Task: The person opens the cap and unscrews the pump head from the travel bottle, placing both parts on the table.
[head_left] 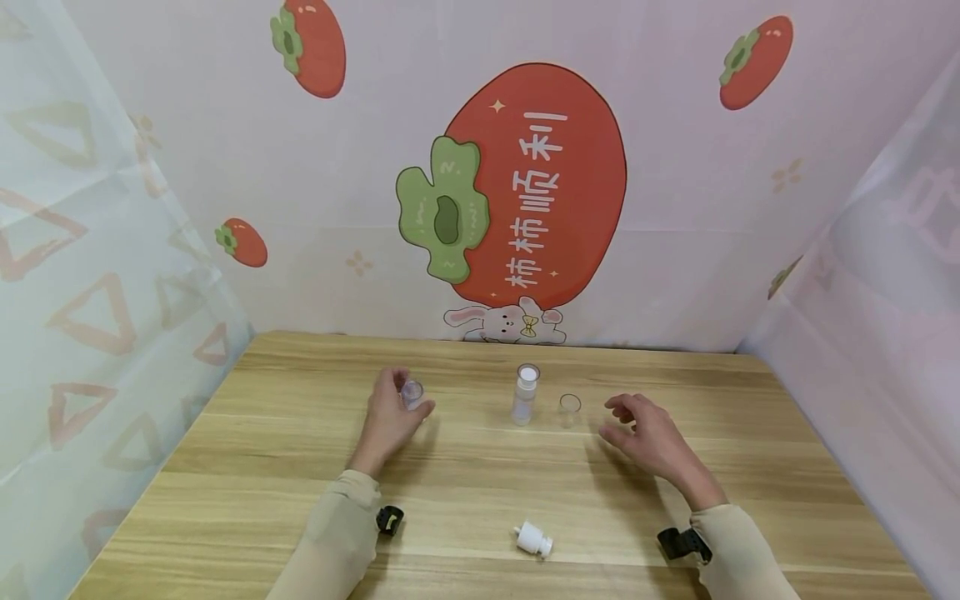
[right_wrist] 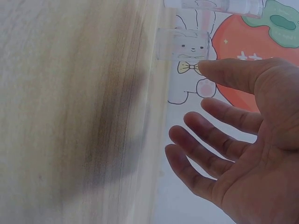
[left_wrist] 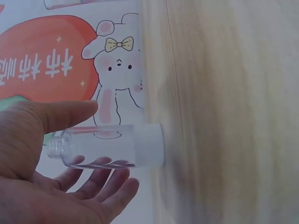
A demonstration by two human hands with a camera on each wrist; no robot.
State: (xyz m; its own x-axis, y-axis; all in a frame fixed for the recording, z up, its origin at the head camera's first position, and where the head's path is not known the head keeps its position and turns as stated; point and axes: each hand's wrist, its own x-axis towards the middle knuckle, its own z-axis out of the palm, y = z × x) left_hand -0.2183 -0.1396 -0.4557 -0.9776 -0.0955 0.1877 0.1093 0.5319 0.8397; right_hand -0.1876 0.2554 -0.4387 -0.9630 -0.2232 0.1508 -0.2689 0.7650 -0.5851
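Note:
A clear bottle (head_left: 412,393) with a bare threaded neck stands upright within the spread of my left hand (head_left: 390,419). In the left wrist view, the thumb lies apart from this bottle (left_wrist: 100,147), and relaxed fingers curve behind it; whether they touch it I cannot tell. My right hand (head_left: 647,435) hovers beside a clear cylindrical cap (head_left: 570,412), holding nothing. Its fingers are spread and loosely bent, and the thumb tip appears close to the cap (right_wrist: 183,45) in the right wrist view. A white pump head (head_left: 533,540) lies on its side near the front.
Between the hands a second clear bottle (head_left: 523,402) with a white top stands upright on the wooden table (head_left: 450,492). Behind the table's back edge hangs a printed cloth (head_left: 667,275); further cloth flanks both sides. Each wrist wears a black device (head_left: 682,543).

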